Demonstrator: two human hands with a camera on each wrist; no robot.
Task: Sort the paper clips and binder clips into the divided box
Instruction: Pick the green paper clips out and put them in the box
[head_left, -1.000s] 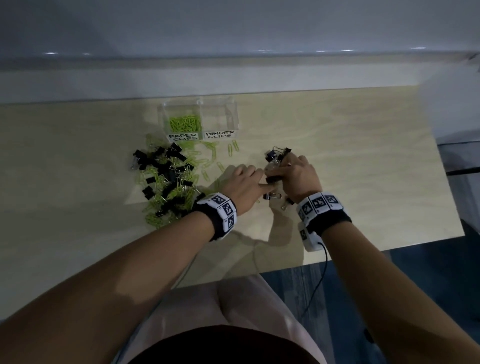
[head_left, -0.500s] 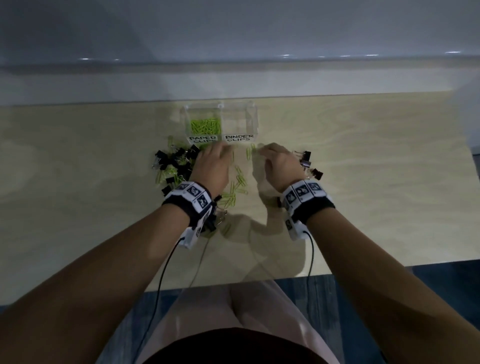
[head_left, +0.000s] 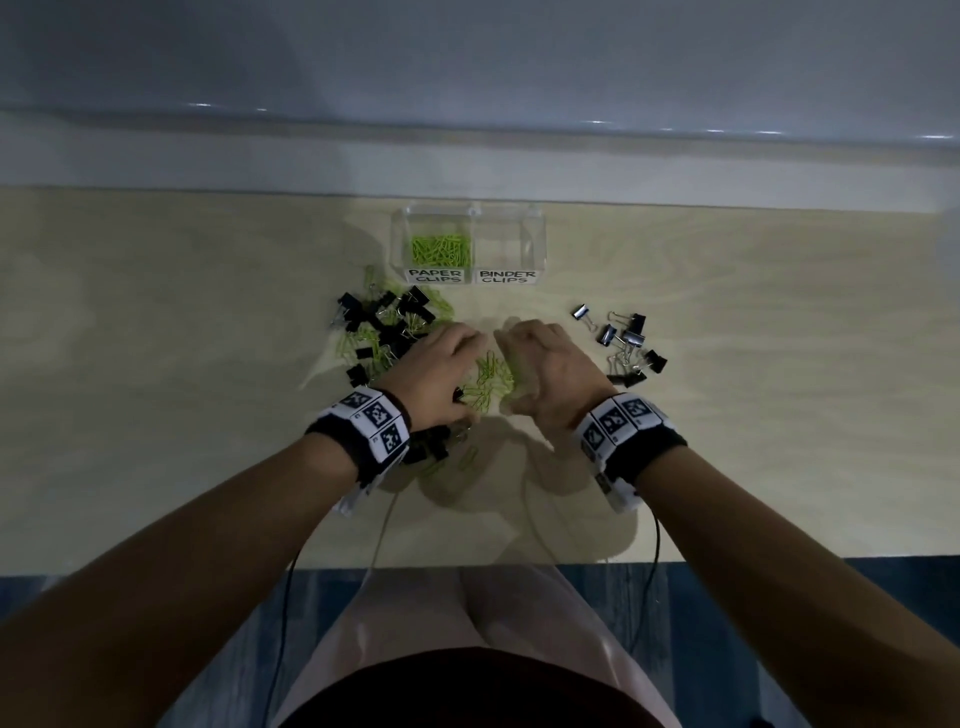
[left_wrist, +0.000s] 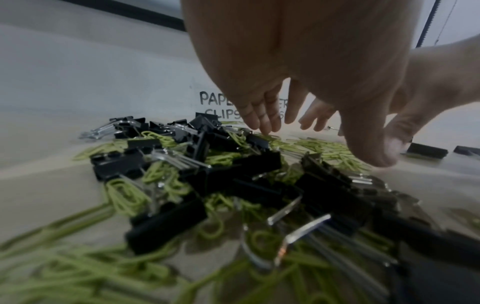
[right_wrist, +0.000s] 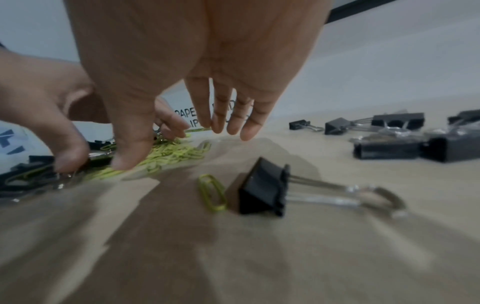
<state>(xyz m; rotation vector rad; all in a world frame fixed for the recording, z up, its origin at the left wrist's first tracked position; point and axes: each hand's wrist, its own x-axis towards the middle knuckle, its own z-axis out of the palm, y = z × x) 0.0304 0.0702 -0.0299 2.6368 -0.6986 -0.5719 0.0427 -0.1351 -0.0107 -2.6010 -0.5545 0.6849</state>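
A clear divided box (head_left: 537, 244) stands at the back of the table; its "PAPER CLIPS" half holds green paper clips (head_left: 440, 248), and its "BINDER CLIPS" half looks empty. My left hand (head_left: 452, 364) and right hand (head_left: 530, 369) are cupped round a small heap of green paper clips (head_left: 488, 382), with relaxed fingers (right_wrist: 226, 123) reaching down to the table. The right thumb (right_wrist: 130, 156) touches the heap (right_wrist: 176, 154). Neither hand holds anything. Left of my left hand, black binder clips and green paper clips lie in a mixed pile (head_left: 384, 327).
Several black binder clips (head_left: 628, 343) lie apart on the right. Under my right wrist are a single paper clip (right_wrist: 211, 192) and a binder clip (right_wrist: 262, 189). More clips lie under the left wrist (left_wrist: 259, 195). The table's front edge (head_left: 467, 564) is near.
Both hands left the binder clips on the right, came in front of the box, and now sit slightly nearer me, cupped round a heap of green paper clips.
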